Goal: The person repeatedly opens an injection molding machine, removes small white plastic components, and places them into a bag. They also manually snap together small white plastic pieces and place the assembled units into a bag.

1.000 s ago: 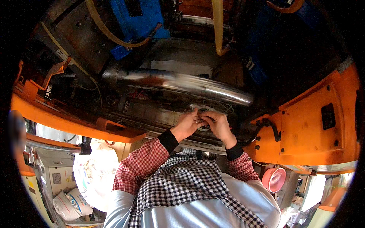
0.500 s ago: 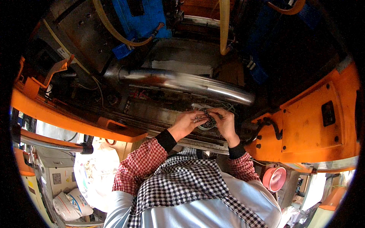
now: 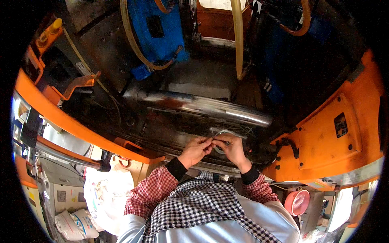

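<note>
My left hand [image 3: 195, 151] and my right hand [image 3: 231, 147] meet fingertip to fingertip in front of me, both closed in a pinch. Whatever lies between the fingers is too small to make out. Just behind the right hand shows a round, pale container [image 3: 222, 132]; the hand hides most of it and its contents. Both hands are over the near ledge of a machine, on the near side of a thick, shiny steel bar [image 3: 202, 106].
Orange machine guards [image 3: 81, 125] flank me, with another orange panel [image 3: 324, 141] at right. Hoses [image 3: 239, 48] hang beside a blue block [image 3: 156, 28] beyond the bar. A pink bowl [image 3: 297, 202] stands at lower right; white sacks [image 3: 76, 224] lie at lower left.
The view has tilted, so the machine sits lower in the picture. My hands were over the container of small dark pieces; now their fingertips are pinched together at its left side.
</note>
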A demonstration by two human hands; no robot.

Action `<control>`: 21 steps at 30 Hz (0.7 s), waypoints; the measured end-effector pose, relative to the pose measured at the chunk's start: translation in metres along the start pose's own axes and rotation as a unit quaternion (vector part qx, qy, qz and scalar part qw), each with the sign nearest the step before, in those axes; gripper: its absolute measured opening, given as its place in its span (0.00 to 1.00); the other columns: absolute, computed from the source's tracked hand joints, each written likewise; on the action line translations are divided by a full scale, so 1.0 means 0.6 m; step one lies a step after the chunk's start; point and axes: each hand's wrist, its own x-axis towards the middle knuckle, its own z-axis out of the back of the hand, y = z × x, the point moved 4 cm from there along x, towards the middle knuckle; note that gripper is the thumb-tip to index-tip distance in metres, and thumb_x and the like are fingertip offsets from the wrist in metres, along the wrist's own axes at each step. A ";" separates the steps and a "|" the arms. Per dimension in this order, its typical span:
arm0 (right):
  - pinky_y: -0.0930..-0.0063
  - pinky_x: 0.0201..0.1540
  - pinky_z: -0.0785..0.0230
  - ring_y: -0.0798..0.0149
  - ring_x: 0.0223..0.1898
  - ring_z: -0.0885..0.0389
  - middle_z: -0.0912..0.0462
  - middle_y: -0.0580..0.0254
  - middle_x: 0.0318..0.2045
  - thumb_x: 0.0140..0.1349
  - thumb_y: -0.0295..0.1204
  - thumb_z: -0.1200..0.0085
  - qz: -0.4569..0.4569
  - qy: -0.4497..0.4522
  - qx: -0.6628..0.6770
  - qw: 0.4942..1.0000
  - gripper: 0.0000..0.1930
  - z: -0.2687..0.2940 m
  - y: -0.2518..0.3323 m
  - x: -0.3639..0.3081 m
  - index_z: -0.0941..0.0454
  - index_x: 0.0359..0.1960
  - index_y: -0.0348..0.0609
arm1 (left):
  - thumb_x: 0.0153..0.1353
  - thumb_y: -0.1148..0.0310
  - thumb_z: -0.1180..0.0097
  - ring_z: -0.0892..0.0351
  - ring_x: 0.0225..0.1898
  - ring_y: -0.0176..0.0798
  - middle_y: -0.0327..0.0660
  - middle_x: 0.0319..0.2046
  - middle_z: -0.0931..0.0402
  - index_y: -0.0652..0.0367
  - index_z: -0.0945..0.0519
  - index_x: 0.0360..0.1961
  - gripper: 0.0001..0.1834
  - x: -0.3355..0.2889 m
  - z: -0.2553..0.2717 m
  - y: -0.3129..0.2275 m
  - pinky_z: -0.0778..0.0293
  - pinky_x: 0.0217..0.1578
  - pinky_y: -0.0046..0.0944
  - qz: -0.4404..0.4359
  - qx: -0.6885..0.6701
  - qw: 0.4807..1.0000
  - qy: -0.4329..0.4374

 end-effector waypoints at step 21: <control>0.67 0.37 0.31 0.58 0.37 0.22 0.21 0.50 0.35 0.59 0.27 0.48 0.064 -0.297 -0.076 0.950 0.08 0.014 -0.012 0.527 0.21 0.35 0.33 | 0.65 0.63 0.56 0.35 0.26 0.27 0.33 0.24 0.31 0.65 0.26 0.44 0.15 -0.123 0.033 -0.073 0.37 0.28 0.24 -0.103 0.007 0.980 -0.169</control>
